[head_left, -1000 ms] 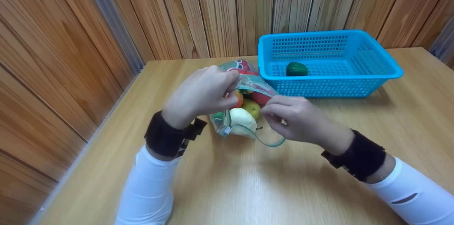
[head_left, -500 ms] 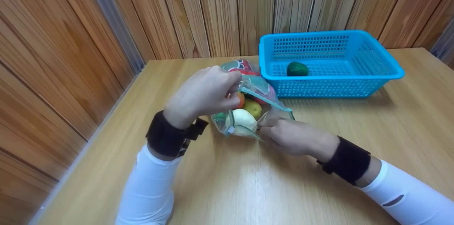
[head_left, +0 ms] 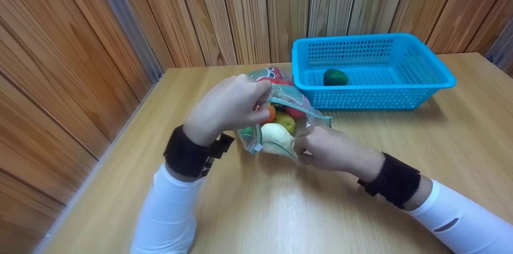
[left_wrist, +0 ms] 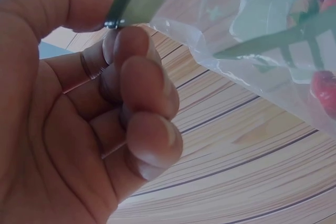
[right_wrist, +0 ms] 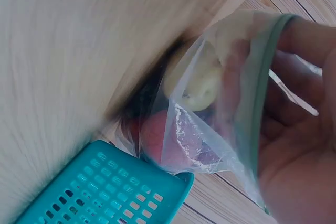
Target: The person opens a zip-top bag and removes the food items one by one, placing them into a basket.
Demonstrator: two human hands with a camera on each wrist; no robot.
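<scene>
A clear plastic zip bag point(head_left: 289, 93) with a green rim and printed pictures lies on the table, its mouth facing me. Inside are a white rounded fruit or vegetable point(head_left: 276, 137), a yellow-green pear-like fruit point(head_left: 284, 121), a red one point(right_wrist: 165, 139) and an orange one partly hidden. With thumb and forefinger my left hand point(head_left: 232, 103) pinches the bag's rim at upper left, its other fingers curled loosely, as the left wrist view shows. My right hand point(head_left: 334, 148) is at the bag's mouth, fingers curled at the white one's right end; its fingertips show through the plastic in the right wrist view.
A blue perforated basket point(head_left: 372, 97) stands behind and right of the bag, nearly touching it. One dark green vegetable point(head_left: 336, 77) lies in it at the left. Wooden panelling point(head_left: 248, 13) closes off the table's back and left sides.
My right hand has let go of the bag's upper rim and moved down to the white one. The white one has shifted slightly right. The left hand keeps its place.
</scene>
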